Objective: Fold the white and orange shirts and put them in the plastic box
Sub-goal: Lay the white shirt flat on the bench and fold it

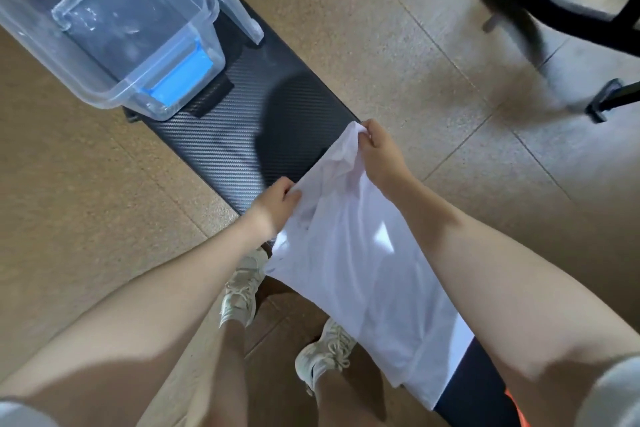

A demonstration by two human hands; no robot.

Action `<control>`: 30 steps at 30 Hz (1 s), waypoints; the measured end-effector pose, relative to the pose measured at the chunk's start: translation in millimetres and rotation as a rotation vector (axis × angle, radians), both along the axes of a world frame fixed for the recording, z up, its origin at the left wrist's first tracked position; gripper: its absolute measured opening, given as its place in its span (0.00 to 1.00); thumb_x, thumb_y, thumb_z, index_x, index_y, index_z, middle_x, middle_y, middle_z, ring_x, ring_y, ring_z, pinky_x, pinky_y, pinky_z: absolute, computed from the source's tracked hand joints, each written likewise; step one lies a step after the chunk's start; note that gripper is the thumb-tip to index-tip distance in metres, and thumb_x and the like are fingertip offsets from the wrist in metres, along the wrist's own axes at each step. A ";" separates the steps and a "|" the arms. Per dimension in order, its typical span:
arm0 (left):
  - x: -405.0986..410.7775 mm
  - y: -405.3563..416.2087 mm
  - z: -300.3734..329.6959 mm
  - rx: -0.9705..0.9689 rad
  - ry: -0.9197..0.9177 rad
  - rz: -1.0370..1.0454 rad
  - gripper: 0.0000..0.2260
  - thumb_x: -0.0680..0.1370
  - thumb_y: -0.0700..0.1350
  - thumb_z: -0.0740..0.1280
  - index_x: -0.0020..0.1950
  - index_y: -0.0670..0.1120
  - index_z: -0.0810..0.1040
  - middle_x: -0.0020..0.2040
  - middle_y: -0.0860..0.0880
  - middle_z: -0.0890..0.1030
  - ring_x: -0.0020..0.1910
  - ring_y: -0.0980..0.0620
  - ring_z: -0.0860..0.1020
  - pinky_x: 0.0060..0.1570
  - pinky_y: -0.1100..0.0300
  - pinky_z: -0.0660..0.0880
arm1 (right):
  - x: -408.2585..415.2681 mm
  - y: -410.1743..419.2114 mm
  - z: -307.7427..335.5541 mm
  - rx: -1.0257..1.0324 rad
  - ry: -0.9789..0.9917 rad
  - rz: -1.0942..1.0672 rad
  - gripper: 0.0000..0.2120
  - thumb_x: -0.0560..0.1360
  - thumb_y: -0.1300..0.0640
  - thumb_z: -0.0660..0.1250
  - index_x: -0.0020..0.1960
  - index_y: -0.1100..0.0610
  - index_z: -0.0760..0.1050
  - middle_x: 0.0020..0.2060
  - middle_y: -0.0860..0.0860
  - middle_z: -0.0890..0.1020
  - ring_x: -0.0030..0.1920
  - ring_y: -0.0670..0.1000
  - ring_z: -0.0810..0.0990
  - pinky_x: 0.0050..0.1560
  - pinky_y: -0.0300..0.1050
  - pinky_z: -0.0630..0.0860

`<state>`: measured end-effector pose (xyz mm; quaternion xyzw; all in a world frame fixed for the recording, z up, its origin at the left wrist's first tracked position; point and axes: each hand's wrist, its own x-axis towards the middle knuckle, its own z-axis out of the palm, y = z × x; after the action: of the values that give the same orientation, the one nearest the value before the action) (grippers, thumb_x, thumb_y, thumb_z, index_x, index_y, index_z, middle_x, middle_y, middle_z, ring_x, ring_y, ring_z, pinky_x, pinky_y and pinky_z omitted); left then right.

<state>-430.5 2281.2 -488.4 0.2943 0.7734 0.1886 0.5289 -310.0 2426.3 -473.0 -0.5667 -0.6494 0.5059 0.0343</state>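
White cotton is hanging between my two grips in the head view, the only view I am getting. My left hand [277, 199] is pinching one upper corner of the white shirt [360, 274], fingers curled shut on a bunch of cloth. My right hand [375, 152] is pinching the other upper corner, thumb and fingers pressed together on a crumpled peak of fabric. The shirt is drooping below and behind both grips toward my legs, slack and wrinkled between them, its lower hem trailing near my shoes [242, 288].

Ahead of the grips, the dark woven counter [221, 135] is lying bare, and beyond it, past my left grip, the clear plastic box [114, 35] is sitting open on the far end with a blue latch facing me. Only a sliver of orange [516, 409] is showing far behind my right grip, at the lower edge; I am guessing that is the orange shirt, but I cannot tell how it is lying.

I am judging this as the spreading step, before any fold. To do it well, I am thinking of drawing the two grips apart until the top edge goes taut, then carrying the shirt forward and laying it flat on the counter, hem first. The risk is bunched cloth under my right grip folding in crooked.
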 end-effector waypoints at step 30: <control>-90.8 16.3 -9.1 0.270 0.550 -0.300 0.22 0.78 0.41 0.60 0.71 0.42 0.63 0.72 0.45 0.64 0.70 0.45 0.65 0.67 0.56 0.61 | -30.9 34.1 -24.7 0.156 -0.133 -0.133 0.23 0.80 0.60 0.53 0.74 0.54 0.57 0.71 0.55 0.65 0.70 0.55 0.64 0.70 0.49 0.62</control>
<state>-521.3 2297.5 -497.5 0.5121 0.8031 0.1230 0.2787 -340.9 2460.4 -497.7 -0.6365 -0.6487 0.4117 0.0683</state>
